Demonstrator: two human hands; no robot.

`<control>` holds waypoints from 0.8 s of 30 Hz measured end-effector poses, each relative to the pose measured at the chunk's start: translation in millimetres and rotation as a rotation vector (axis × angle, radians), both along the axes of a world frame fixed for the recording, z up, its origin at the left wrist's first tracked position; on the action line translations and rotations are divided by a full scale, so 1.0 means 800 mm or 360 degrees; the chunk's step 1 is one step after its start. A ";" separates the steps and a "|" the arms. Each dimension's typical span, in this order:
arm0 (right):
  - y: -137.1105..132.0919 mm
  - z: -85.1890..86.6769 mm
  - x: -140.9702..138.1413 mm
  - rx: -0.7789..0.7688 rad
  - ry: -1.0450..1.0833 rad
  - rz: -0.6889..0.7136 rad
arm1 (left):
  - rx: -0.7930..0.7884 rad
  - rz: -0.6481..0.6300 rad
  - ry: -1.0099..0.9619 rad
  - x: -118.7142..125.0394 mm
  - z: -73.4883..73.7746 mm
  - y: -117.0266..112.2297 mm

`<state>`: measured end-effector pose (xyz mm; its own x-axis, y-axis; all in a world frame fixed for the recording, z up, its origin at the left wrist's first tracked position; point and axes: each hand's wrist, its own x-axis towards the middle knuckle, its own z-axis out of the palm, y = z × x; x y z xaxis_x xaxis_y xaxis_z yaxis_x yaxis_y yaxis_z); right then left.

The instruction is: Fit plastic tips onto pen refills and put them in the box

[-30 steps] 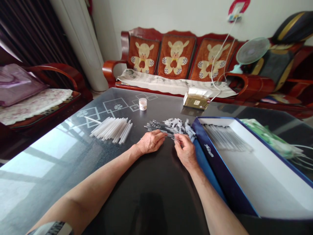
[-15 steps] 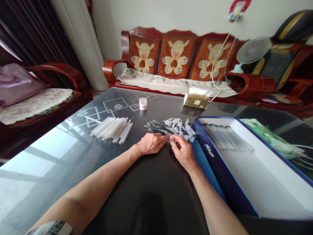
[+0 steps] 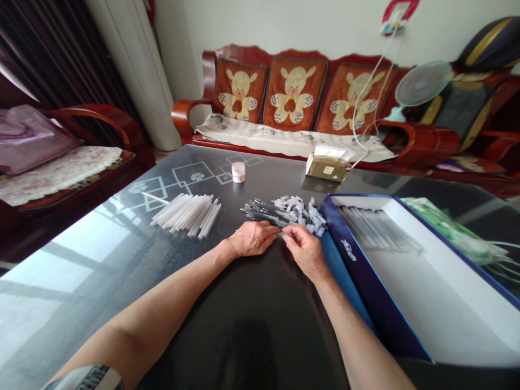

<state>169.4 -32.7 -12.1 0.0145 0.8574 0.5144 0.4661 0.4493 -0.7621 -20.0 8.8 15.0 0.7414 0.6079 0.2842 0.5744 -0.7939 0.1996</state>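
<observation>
Above the dark table my left hand [image 3: 254, 238] is closed, with the thin end of a pen part poking out past its knuckle side. My right hand [image 3: 304, 249] pinches a small translucent pen piece [image 3: 280, 234] where the two sets of fingertips meet. Most of what lies inside the fingers is hidden. Just beyond both hands is a pile of dark pen refills [image 3: 260, 210], and white-and-clear pen caps [image 3: 303, 211] lie against it on the right. To the left rests a heap of whitish pen barrels [image 3: 184, 215].
At right stands an open blue box [image 3: 406, 303] with a row of clear pens [image 3: 377, 230] in it. A small white tub [image 3: 238, 173] and a tissue pack [image 3: 327, 167] sit farther back. A green package [image 3: 450, 227] lies beyond the box.
Both hands stay nearly in place, fingertips still together at the small piece. The right fingers have shifted very slightly; the piles look the same.
</observation>
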 end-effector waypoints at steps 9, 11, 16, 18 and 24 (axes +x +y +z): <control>-0.008 0.010 0.014 0.0146 -0.0746 -0.0342 | 0.0044 0.0064 -0.0092 -0.006 -0.012 0.008; -0.006 0.007 0.021 0.0191 -0.0723 -0.0569 | 0.0046 0.0053 -0.0091 -0.006 -0.012 0.009; 0.002 -0.008 0.045 0.0139 -0.0717 -0.0982 | 0.0041 0.0031 -0.0077 -0.006 -0.010 0.008; 0.004 -0.014 0.051 0.0074 -0.0779 -0.1012 | 0.0041 0.0035 -0.0074 -0.006 -0.010 0.008; 0.004 -0.022 0.053 0.0103 -0.0848 -0.0979 | 0.0048 0.0046 -0.0081 -0.006 -0.011 0.008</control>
